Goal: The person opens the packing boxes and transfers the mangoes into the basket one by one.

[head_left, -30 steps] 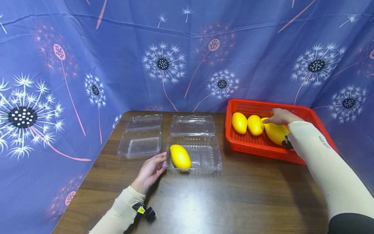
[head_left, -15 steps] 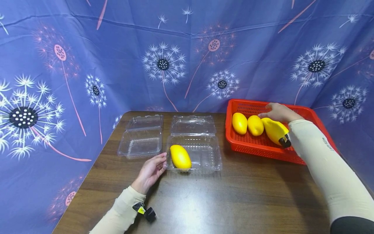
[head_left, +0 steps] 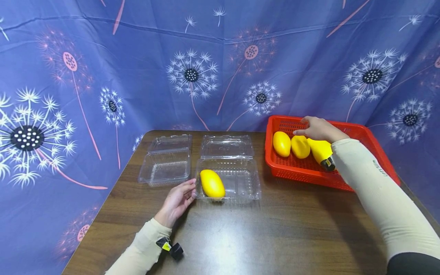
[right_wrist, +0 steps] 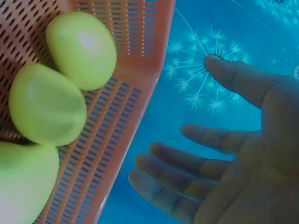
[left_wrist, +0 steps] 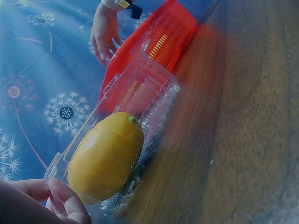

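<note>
My left hand [head_left: 177,202] pinches the left edge of a clear plastic clamshell container [head_left: 242,179], thumb and finger on its rim in the left wrist view. One yellow mango [head_left: 212,184] lies in that container's left half; a green stem spot shows on it in the left wrist view. My right hand [head_left: 319,129] hovers over the red plastic basket [head_left: 302,173], holding nothing. Its fingers are spread and fairly straight in the right wrist view. Below it in the basket lie three mangoes: a left one [head_left: 282,144], a middle one [head_left: 300,147] and a right one [head_left: 319,149], partly hidden by the wrist.
A second open clear clamshell [head_left: 165,166] stands left of the first on the brown wooden table [head_left: 275,236]. Both lids lean back toward the blue dandelion-print cloth [head_left: 220,76] behind the table. The basket's rim rises at the table's right rear.
My right hand has moved left and slightly up over the basket, from above the right mango to over the middle one. The left hand and its container have stayed put.
</note>
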`<action>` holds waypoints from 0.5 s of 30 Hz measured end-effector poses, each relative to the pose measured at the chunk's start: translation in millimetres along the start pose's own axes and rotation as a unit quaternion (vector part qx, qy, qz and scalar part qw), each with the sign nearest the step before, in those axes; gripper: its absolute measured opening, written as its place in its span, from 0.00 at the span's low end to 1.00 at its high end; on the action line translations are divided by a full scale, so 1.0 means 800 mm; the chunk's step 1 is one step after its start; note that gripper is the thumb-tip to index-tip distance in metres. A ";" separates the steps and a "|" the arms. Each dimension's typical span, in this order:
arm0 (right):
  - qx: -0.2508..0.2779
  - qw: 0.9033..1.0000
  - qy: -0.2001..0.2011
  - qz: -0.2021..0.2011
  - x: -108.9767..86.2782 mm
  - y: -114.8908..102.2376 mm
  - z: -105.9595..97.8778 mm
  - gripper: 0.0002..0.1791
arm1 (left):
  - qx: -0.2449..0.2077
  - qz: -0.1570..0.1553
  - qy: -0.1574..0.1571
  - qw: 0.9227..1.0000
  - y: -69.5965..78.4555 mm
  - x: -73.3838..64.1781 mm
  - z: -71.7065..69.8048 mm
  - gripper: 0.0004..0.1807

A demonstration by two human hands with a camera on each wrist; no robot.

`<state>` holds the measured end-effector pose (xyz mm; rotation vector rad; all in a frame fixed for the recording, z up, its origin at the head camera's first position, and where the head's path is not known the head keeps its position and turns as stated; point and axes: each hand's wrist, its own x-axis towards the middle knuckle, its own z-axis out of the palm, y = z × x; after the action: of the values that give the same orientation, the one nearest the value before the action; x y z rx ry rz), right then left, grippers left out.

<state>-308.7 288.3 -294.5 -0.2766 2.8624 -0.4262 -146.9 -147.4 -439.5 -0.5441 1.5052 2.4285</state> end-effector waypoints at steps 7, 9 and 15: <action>-0.005 1.000 0.006 -0.012 0.002 -0.013 0.003 0.42 | -0.004 -0.002 0.000 1.000 0.000 0.001 0.000 0.17; -0.005 1.000 0.007 -0.013 0.001 -0.016 0.004 0.41 | -0.005 -0.002 -0.001 1.000 0.000 0.001 0.000 0.16; 0.002 1.000 0.011 -0.015 -0.003 -0.028 0.005 0.40 | -0.002 -0.002 -0.002 1.000 0.000 0.001 -0.001 0.18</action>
<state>-302.2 266.6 -291.2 -0.3169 2.8824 -0.4425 -147.4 -148.0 -439.9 -0.5407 1.4970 2.4292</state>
